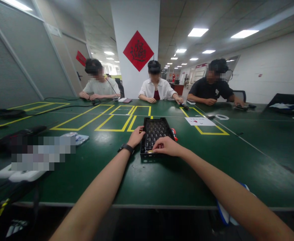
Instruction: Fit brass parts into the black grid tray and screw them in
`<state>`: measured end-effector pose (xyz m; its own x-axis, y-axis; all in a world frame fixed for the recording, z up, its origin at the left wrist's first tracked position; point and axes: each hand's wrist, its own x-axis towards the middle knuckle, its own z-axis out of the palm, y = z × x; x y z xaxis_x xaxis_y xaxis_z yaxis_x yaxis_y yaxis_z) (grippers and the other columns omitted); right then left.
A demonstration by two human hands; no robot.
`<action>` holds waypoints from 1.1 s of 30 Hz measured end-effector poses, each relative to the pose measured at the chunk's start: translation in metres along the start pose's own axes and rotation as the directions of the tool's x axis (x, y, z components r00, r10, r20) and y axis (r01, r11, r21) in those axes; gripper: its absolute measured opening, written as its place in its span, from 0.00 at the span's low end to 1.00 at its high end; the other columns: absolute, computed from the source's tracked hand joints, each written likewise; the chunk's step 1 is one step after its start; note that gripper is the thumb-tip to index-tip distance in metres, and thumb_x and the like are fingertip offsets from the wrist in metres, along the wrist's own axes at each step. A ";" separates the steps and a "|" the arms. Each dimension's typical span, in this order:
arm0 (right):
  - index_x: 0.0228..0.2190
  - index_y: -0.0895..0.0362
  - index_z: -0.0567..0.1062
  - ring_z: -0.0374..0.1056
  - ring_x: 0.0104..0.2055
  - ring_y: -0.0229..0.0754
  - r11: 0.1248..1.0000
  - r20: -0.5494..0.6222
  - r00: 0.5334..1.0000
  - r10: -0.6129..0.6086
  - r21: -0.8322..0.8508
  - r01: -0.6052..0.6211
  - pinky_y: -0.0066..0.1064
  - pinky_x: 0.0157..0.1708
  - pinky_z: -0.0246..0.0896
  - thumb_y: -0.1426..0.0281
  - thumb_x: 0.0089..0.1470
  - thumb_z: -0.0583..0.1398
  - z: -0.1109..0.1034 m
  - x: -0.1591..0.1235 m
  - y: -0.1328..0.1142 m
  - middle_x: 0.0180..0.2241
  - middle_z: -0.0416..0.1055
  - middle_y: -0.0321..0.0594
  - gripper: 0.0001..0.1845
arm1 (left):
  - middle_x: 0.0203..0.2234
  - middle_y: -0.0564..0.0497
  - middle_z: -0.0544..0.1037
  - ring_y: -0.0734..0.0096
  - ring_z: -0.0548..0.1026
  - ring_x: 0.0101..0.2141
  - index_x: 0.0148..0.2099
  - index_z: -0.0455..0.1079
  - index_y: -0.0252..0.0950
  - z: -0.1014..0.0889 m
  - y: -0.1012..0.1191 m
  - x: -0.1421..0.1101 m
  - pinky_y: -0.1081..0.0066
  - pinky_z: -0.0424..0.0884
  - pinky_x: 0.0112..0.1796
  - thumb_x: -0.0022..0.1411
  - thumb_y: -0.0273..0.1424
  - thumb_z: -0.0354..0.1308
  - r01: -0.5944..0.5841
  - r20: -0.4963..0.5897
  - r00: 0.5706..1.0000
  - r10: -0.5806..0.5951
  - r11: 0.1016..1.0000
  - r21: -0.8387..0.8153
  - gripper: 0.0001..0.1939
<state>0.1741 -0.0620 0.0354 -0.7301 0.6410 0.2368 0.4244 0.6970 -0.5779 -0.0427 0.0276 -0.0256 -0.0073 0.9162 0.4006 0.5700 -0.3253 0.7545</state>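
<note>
A black rectangular case point(158, 129) with an open top lies on the green table in front of me, and rows of small round shapes show inside it. My left hand point(137, 135) grips the case's left wall, with the thumb over its rim. Over the near end of the case, my right hand point(165, 146) is closed in a pinch, its fingertips down inside the wall. Beside those fingertips is a small yellowish piece point(150, 151); whether they hold it is hard to see. A red object point(174, 134) sits against the case's right side, partly hidden.
Yellow tape outlines mark the green table point(106, 174). A white sheet point(199, 121) and a tape roll point(221, 117) lie to the right. On the left are a dark power tool point(13, 139), cables and a white device point(26, 174). Three people wearing headsets sit across the table.
</note>
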 end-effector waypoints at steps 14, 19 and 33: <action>0.32 0.60 0.79 0.65 0.28 0.34 1.000 -0.017 1.000 -0.008 0.020 0.008 0.25 0.29 0.58 0.62 0.47 0.61 0.002 0.000 0.006 0.30 0.74 0.41 0.15 | 0.48 0.45 0.71 0.65 0.71 0.45 0.55 0.63 0.33 0.001 -0.001 -0.001 0.65 0.65 0.49 0.53 0.27 0.50 -0.016 0.030 0.999 0.016 1.000 0.007 0.25; 0.31 0.60 0.79 0.63 0.26 0.33 1.000 -0.023 1.000 -0.002 -0.007 0.002 0.24 0.27 0.56 0.61 0.47 0.61 0.004 0.001 0.007 0.29 0.74 0.41 0.15 | 0.50 0.46 0.70 0.64 0.68 0.48 0.56 0.62 0.35 0.002 -0.002 0.000 0.62 0.63 0.51 0.54 0.26 0.47 -0.024 0.037 0.999 0.022 0.999 0.046 0.26; 0.31 0.61 0.79 0.60 0.24 0.32 1.000 -0.054 0.999 0.000 -0.013 -0.001 0.24 0.25 0.53 0.61 0.46 0.61 0.006 0.000 0.006 0.25 0.72 0.40 0.16 | 0.54 0.45 0.67 0.64 0.63 0.54 0.57 0.61 0.31 -0.002 0.005 -0.008 0.62 0.58 0.55 0.57 0.27 0.42 -0.073 0.043 0.996 0.073 0.997 -0.014 0.25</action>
<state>0.1732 -0.0596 0.0270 -0.7000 0.6576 0.2786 0.4319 0.7004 -0.5682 -0.0412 0.0181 -0.0241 0.0703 0.8992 0.4319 0.5577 -0.3944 0.7304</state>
